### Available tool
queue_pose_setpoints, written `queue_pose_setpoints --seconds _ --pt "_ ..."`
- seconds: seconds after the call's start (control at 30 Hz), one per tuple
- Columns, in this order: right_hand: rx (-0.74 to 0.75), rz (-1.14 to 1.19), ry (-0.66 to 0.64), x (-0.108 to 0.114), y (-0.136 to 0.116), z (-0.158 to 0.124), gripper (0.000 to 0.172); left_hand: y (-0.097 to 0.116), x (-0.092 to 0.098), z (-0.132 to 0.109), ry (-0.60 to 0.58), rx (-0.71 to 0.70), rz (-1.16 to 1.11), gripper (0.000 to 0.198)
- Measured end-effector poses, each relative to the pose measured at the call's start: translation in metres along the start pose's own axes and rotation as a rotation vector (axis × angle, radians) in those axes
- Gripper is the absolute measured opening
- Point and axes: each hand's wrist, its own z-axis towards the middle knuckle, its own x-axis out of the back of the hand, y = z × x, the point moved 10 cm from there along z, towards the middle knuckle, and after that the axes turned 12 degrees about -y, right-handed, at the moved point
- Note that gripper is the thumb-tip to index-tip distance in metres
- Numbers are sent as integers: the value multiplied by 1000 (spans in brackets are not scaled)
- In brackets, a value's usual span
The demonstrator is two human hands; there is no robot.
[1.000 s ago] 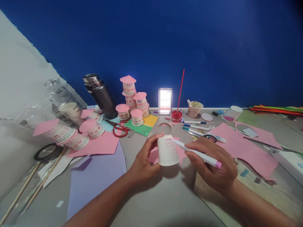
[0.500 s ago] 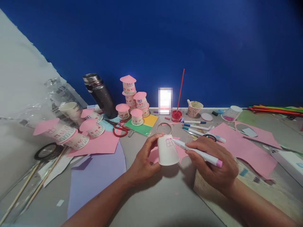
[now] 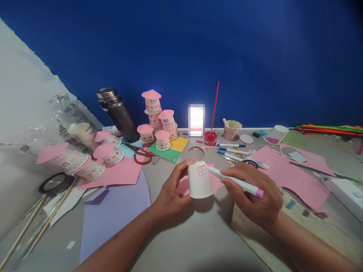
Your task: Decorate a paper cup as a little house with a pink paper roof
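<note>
My left hand (image 3: pixel 176 189) is closed around a white paper cup (image 3: pixel 200 186), held upside down with its rim downward. A small pink window (image 3: pixel 202 170) is drawn on the side of the cup. Between the fingers of my right hand (image 3: pixel 252 189) is a white marker (image 3: pixel 239 182) with a pink end. The marker's tip is at the right edge of the drawn window. Behind the cup a roll of tape (image 3: pixel 195 152) lies on the table, and pink paper scraps (image 3: pixel 218 181) show beneath the cup.
Decorated cups with pink cone roofs (image 3: pixel 151 96) stand stacked at the back left, beside a dark flask (image 3: pixel 120 117). Red-handled scissors (image 3: pixel 142 156) lie near them. Several markers (image 3: pixel 232 146), a red paint jar (image 3: pixel 210 139) and cut pink paper (image 3: pixel 289 177) are to the right.
The view has shifted slightly, so everything sits a little further left. Both hands keep their hold on the cup and marker, with the marker tip still at the pink window.
</note>
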Motion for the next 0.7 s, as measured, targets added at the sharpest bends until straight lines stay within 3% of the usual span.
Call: queue_pose_setpoints --seconds 0.7 --pt "-3 11 4 0 -2 1 9 1 0 -1 -1 -15 24 81"
